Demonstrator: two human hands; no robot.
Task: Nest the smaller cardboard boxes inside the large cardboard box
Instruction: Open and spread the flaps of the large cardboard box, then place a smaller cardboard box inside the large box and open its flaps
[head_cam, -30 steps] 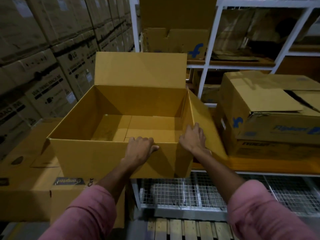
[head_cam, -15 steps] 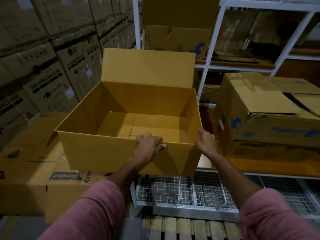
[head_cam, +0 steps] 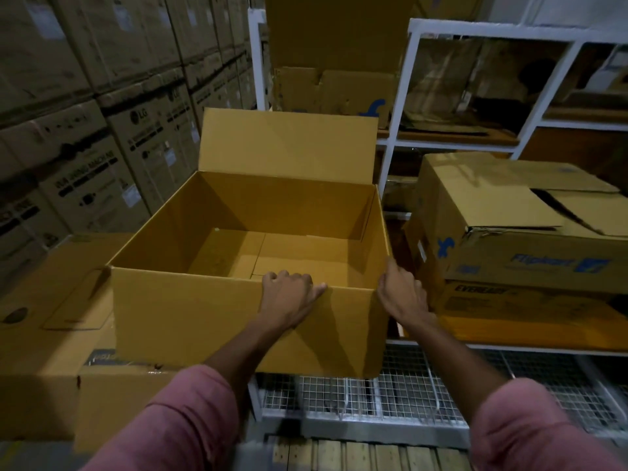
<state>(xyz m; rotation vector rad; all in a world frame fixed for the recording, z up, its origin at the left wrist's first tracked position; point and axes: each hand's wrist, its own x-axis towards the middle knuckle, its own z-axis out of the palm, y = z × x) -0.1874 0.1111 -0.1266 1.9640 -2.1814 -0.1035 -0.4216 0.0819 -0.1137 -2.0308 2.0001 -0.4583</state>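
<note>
— Where's the large cardboard box (head_cam: 190,321)?

— Right in front, open and empty, far flap up, resting on cartons (head_cam: 37,362) by the white shelving (head_cam: 397,107).

— And the hands?

— Left hand (head_cam: 289,295) is hooked over the near rim, fingers curled inside. Right hand (head_cam: 402,295) presses the right corner; I can't tell whether it grips.

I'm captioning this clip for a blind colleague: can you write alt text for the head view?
A person in pink sleeves holds a large, empty, open tan cardboard box by its near rim, left hand curled over the edge and right hand at the right corner. Printed cardboard boxes sit on a white metal shelf rack to the right.
</note>
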